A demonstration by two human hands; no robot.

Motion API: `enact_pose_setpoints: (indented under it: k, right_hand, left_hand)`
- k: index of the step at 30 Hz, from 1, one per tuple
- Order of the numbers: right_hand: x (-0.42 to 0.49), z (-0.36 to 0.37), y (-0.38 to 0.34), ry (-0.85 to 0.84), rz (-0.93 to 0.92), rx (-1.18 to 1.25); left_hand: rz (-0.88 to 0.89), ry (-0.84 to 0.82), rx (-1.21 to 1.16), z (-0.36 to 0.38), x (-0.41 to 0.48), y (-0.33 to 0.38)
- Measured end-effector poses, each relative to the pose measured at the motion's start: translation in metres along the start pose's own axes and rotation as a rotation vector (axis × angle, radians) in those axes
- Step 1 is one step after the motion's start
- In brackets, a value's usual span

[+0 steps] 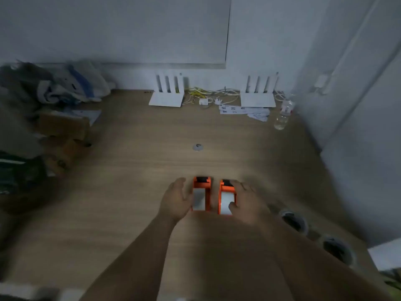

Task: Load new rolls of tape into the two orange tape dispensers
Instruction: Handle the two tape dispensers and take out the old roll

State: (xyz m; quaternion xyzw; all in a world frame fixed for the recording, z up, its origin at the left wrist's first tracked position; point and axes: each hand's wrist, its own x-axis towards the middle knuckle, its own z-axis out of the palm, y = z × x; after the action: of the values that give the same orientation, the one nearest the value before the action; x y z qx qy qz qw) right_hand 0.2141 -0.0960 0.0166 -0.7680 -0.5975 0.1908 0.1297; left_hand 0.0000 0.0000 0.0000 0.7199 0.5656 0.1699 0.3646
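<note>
Two orange tape dispensers stand side by side on the wooden desk, each with a pale roll of tape showing in its body. My left hand lies against the left side of the left dispenser, fingers spread. My right hand wraps the right dispenser, thumb on the pale roll and fingers over its right side. Both dispensers have a black part at their far end. The frame is dim and slightly blurred.
Two white routers with tangled cables stand at the back wall. Paper slips and a clear bottle lie back right. Bags and cardboard boxes pile at left. Two round desk holes sit at right.
</note>
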Motion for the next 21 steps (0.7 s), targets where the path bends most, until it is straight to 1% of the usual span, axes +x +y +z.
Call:
enact_pose_setpoints:
  k: [3,5,7,10,13,16,21]
  right_hand:
    - [0.013,0.015,-0.012,-0.01,0.045,0.005]
    - [0.02,0.027,-0.021,-0.025,0.069,0.037]
    - [0.029,0.039,-0.03,0.006,0.078,0.094]
    - [0.038,0.061,-0.04,0.02,0.097,0.127]
    - [0.041,0.079,-0.04,0.052,0.09,0.125]
    - [0.039,0.086,-0.041,0.006,0.066,0.135]
    - [0.042,0.091,-0.037,-0.023,0.059,0.215]
  left_hand:
    - [0.014,0.03,-0.14,0.006,0.01,-0.029]
    - [-0.071,0.026,-0.225,0.017,0.021,-0.049]
    - [-0.156,-0.001,-0.274,0.024,0.032,-0.058]
    - [-0.173,-0.073,-0.251,0.035,0.044,-0.064]
    - [-0.171,-0.104,-0.342,0.047,0.054,-0.07]
    - [-0.223,-0.151,-0.407,0.056,0.058,-0.071]
    - [-0.271,-0.129,-0.48,0.069,0.057,-0.063]
